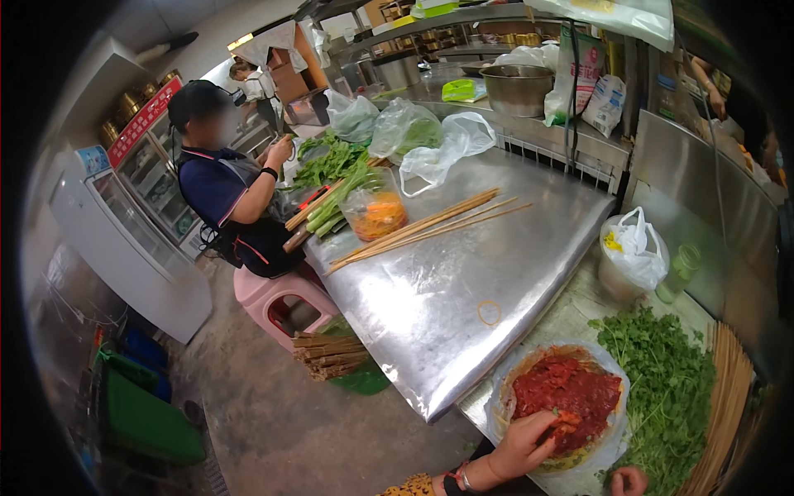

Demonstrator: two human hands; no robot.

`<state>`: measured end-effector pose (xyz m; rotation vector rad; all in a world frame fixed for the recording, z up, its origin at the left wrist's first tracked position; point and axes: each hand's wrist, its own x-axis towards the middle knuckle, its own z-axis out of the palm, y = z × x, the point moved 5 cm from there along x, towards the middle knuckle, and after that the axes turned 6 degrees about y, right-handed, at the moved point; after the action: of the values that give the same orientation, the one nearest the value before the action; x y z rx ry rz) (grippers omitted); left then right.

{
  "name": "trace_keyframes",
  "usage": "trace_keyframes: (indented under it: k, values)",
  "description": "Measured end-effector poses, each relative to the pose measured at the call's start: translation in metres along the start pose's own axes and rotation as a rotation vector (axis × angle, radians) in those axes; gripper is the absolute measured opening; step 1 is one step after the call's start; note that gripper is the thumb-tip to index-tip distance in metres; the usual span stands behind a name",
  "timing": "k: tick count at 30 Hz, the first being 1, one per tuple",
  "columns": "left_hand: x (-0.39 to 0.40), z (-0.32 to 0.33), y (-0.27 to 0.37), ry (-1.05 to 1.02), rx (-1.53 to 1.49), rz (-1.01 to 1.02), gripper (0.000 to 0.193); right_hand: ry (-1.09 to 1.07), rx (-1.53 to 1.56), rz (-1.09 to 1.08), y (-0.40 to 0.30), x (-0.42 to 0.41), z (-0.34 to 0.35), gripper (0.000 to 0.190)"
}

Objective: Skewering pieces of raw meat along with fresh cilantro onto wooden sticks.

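Observation:
My left hand (524, 443) reaches over a plastic-lined basin (496, 403) and pinches a red-coated piece of food (566, 423). Dark red marinated meat or a similar food (561, 387) fills the basin beneath it. Of my right hand (628, 481) only the fingers show at the bottom edge, beside a heap of fresh coriander (660, 378); whether they hold something cannot be told. A bundle of thin wooden skewers (722, 397) lies along the right side of the coriander.
A steel table (428, 297) carries loose skewers (428, 229), a bag of shredded orange vegetables (378, 214) and leafy greens (332, 161). An orange rubber band (489, 312) lies there. A co-worker (217, 180) handles something beyond. A bagged tub (633, 254) stands at right; a pink stool (282, 301) stands below.

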<state>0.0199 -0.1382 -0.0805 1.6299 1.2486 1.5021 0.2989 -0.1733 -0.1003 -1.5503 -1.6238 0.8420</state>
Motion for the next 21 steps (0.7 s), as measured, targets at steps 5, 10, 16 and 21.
trace_keyframes:
  k: [5, 10, 16, 21]
  values:
    - [0.002, -0.005, 0.007, 0.041, 0.055, 0.000, 0.033, -0.038, -0.065, -0.019, -0.003, 0.002, 0.000, 0.019]
    - [-0.001, 0.002, -0.002, 0.063, 0.043, 0.006, 0.033, -0.039, -0.048, -0.059, 0.007, -0.002, -0.002, 0.019]
    - [-0.002, -0.001, -0.007, 0.158, 0.076, -0.010, 0.032, -0.028, 0.044, -0.016, 0.015, -0.002, -0.002, 0.019]
    - [0.002, 0.006, -0.003, 0.124, -0.236, -0.138, 0.031, -0.051, 0.098, 0.042, 0.011, -0.003, -0.006, 0.018]
